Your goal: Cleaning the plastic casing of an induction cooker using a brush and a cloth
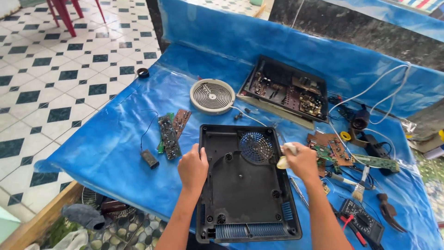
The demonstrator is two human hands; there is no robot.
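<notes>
Checkered tile floor [69,69], red chair [64,14], daylight.

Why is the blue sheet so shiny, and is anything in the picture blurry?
In the head view, daylight makes pale glare streaks on the wrinkled blue plastic sheet, brightest at its left; the black casing under the left hand looks dull grey with dust. The right hand and the pale thing it holds look slightly soft; the edges of the view bend outward, as the floor tiles show.
</notes>
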